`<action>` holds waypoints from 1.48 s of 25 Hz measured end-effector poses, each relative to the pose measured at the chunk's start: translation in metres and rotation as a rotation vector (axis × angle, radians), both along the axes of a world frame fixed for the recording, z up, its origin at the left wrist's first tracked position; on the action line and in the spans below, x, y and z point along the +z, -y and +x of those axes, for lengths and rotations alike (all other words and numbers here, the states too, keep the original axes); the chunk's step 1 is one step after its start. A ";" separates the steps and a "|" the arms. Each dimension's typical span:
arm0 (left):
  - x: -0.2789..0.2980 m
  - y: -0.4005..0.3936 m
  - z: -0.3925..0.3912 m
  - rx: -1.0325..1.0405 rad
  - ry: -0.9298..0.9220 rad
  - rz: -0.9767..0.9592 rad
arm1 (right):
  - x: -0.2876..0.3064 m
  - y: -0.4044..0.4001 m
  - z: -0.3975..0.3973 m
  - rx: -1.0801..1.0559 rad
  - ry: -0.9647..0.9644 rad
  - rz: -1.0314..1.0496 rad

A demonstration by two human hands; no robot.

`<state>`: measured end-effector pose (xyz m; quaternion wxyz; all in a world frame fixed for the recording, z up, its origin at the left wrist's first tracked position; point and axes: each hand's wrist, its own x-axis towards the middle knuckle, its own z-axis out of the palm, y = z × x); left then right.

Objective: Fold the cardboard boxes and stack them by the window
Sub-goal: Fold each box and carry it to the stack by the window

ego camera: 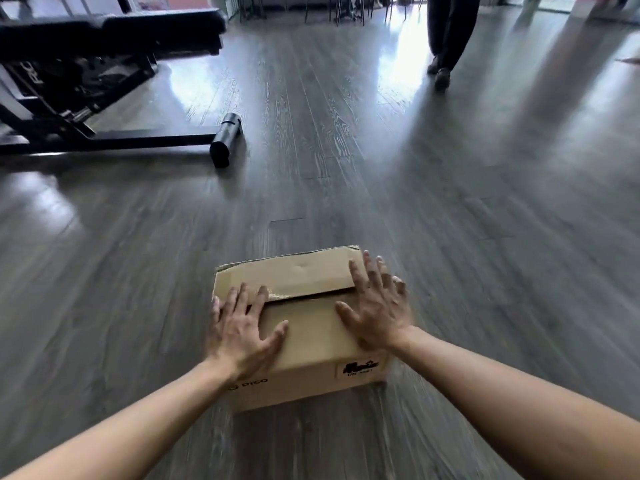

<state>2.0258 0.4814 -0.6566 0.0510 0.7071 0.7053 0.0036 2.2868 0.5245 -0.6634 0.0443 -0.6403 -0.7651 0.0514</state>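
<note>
Here, a black weight bench (86, 74) stands at the floor's (485, 237) far left edge. Nearer, the left hand (242, 332) lies flat, fingers spread, on the closed cardboard box (311, 327) resting on the floor; the right hand (377, 306) spreads wide at its right side.

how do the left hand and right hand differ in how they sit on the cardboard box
The left hand lies flat on the near flap of the brown cardboard box, fingers reaching the seam. The right hand sits further away at the box's right edge, fingers spread and extending onto the far flap. Both are open and grip nothing.
</note>
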 end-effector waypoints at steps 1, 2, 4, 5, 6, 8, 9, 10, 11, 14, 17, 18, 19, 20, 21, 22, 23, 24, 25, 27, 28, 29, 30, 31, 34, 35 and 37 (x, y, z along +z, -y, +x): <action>-0.005 0.001 0.001 0.002 0.005 -0.018 | -0.003 -0.001 0.001 0.016 0.004 -0.070; -0.009 0.000 0.001 0.008 0.016 -0.026 | -0.004 -0.002 0.001 0.021 0.000 -0.136; -0.012 -0.003 0.000 0.017 0.037 -0.039 | -0.007 -0.005 0.002 0.016 -0.028 -0.203; -0.013 -0.003 0.000 0.016 0.038 -0.048 | -0.007 -0.005 0.002 0.011 -0.040 -0.208; -0.014 -0.003 0.000 0.013 0.037 -0.053 | -0.008 -0.005 0.003 0.006 -0.050 -0.203; -0.014 -0.004 -0.001 0.006 0.034 -0.064 | -0.008 -0.005 0.002 0.002 -0.073 -0.188; -0.013 -0.005 -0.002 0.006 0.028 -0.071 | -0.007 -0.005 0.001 -0.002 -0.087 -0.175; -0.011 -0.007 -0.005 0.019 0.017 -0.076 | -0.005 -0.006 0.000 -0.008 -0.106 -0.158; -0.009 -0.010 -0.009 0.053 0.013 -0.081 | -0.003 -0.008 -0.001 -0.016 -0.128 -0.138; 0.000 -0.017 -0.030 0.239 0.058 -0.123 | 0.008 -0.015 -0.005 -0.053 -0.171 -0.087; 0.004 -0.013 -0.047 0.404 0.182 -0.186 | 0.012 -0.019 0.000 -0.183 -0.286 -0.120; 0.005 -0.012 -0.050 0.470 0.286 -0.200 | 0.013 -0.020 0.003 -0.247 -0.349 -0.155; 0.005 -0.012 -0.051 0.542 0.410 -0.216 | 0.013 -0.020 0.005 -0.315 -0.405 -0.203; 0.004 -0.013 -0.052 0.610 0.526 -0.239 | 0.011 -0.021 0.007 -0.384 -0.449 -0.265; 0.003 -0.013 -0.052 0.662 0.615 -0.270 | 0.008 -0.021 0.008 -0.454 -0.491 -0.337; 0.000 -0.014 -0.052 0.703 0.684 -0.302 | 0.005 -0.021 0.008 -0.518 -0.540 -0.409; -0.003 -0.014 -0.051 0.732 0.751 -0.325 | 0.002 -0.020 0.006 -0.571 -0.596 -0.471; -0.005 -0.014 -0.049 0.752 0.820 -0.338 | -0.001 -0.018 0.005 -0.610 -0.649 -0.510; -0.008 -0.013 -0.048 0.767 0.893 -0.343 | -0.004 -0.018 0.004 -0.632 -0.687 -0.525; -0.010 -0.013 -0.048 0.782 1.034 -0.340 | -0.008 -0.018 0.004 -0.642 -0.714 -0.522; -0.011 -0.012 -0.048 0.784 1.097 -0.335 | -0.008 -0.018 0.004 -0.641 -0.714 -0.513; -0.011 -0.012 -0.048 0.784 1.147 -0.328 | -0.008 -0.018 0.004 -0.640 -0.712 -0.505; -0.010 -0.012 -0.047 0.784 1.179 -0.325 | -0.007 -0.018 0.003 -0.641 -0.709 -0.497; -0.010 -0.011 -0.046 0.785 1.198 -0.327 | -0.006 -0.017 0.003 -0.642 -0.709 -0.493; -0.008 -0.010 -0.046 0.807 1.213 -0.339 | -0.006 -0.015 0.005 -0.641 -0.739 -0.494; -0.007 -0.011 -0.045 0.811 1.211 -0.336 | -0.005 -0.014 0.006 -0.640 -0.752 -0.497; -0.005 -0.012 -0.043 0.799 1.221 -0.350 | -0.004 -0.012 0.010 -0.638 -0.774 -0.502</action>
